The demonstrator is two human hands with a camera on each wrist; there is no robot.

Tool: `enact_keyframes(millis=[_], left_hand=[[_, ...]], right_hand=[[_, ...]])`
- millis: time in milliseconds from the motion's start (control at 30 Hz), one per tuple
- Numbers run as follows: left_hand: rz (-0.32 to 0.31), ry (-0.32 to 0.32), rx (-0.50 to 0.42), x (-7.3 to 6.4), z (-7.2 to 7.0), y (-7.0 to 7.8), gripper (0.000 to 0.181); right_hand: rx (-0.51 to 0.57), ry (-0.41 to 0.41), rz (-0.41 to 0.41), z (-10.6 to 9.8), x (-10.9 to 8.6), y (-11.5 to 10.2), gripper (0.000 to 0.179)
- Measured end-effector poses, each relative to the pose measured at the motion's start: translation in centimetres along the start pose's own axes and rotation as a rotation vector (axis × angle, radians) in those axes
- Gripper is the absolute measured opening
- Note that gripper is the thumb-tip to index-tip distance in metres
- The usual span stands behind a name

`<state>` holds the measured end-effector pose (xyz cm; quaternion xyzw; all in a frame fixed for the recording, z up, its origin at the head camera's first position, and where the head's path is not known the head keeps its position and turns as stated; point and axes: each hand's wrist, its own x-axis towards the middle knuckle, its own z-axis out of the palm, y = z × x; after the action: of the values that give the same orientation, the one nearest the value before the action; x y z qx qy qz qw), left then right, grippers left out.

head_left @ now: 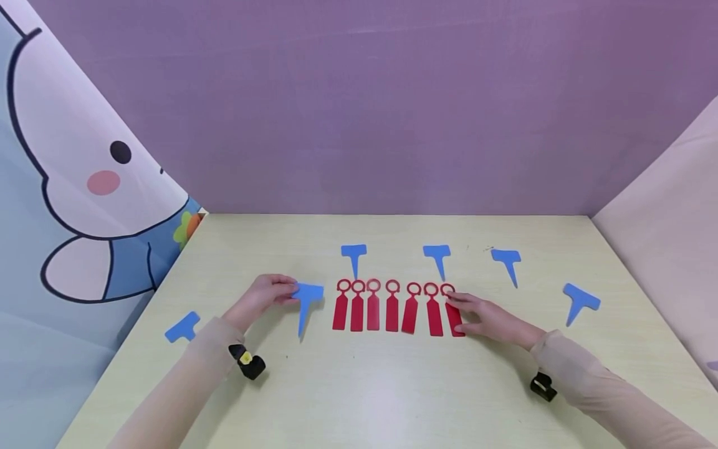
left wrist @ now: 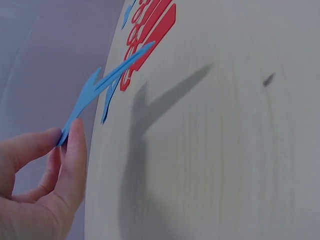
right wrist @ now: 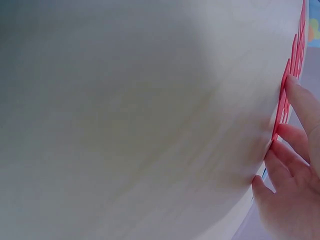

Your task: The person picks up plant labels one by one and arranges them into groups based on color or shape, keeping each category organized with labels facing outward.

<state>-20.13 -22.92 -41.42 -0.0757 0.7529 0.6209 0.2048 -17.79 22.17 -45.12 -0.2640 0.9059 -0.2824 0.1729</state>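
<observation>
Sleeves (head_left: 168, 380), left fingers (left wrist: 76, 157) pinching blue tag (head_left: 306, 292)

Row of ring tags (head_left: 392, 316) on table (head_left: 364, 393), T-tags (head_left: 436, 251) behind it, left of it, right of it

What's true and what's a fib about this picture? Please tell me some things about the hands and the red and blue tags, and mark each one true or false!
1. The left hand pinches a blue tag. True.
2. There are seven red tags on the table. True.
3. The red tags are heaped in a pile. False: they lie side by side in a row.
4. The right hand touches the rightmost red tag. True.
5. The blue tag in the left hand lies flat on the table. False: it is held up, and its shadow falls on the table.
</observation>
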Motion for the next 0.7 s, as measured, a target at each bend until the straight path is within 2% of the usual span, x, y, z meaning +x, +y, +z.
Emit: enact_keyframes(millis=[167, 467, 700], left_hand=[[-0.012, 0.002, 0.015, -0.7, 0.2, -0.4, 0.036], [0.01, -0.028, -0.015, -1.9, 0.5, -1.2, 0.031], [-0.012, -0.032, -0.03, -2.6, 0.9, -1.6, 0.029]], right_hand=[[-0.003, 0.001, 0.0, 0.0, 0.0, 0.1, 0.06], [0.01, 0.002, 0.003, 0.0, 0.0, 0.1, 0.06], [0.003, 0.012, -0.013, 0.1, -0.1, 0.2, 0.06]])
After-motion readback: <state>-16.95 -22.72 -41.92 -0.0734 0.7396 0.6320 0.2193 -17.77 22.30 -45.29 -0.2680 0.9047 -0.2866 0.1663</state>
